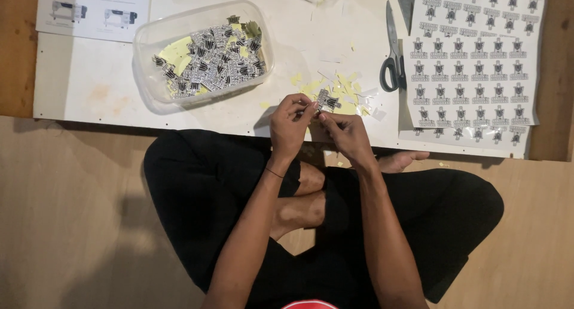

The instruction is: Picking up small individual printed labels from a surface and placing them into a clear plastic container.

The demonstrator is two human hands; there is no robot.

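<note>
Both hands, left hand [290, 126] and right hand [347, 134], pinch one small sticker [327, 101] at the tabletop's [89, 84] near edge, fingertips gripping opposite sides as if to peel its backing.

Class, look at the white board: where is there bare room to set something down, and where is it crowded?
Bare board lies left of the clear tub, below the printed leaflet. Another free strip runs between the tub and the scissors. It is crowded by both hands, left hand and right hand, amid yellow scraps, and under the sticker sheet.

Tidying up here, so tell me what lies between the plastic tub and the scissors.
In the head view, yellow paper scraps litter the white board between the plastic tub and the scissors.
</note>
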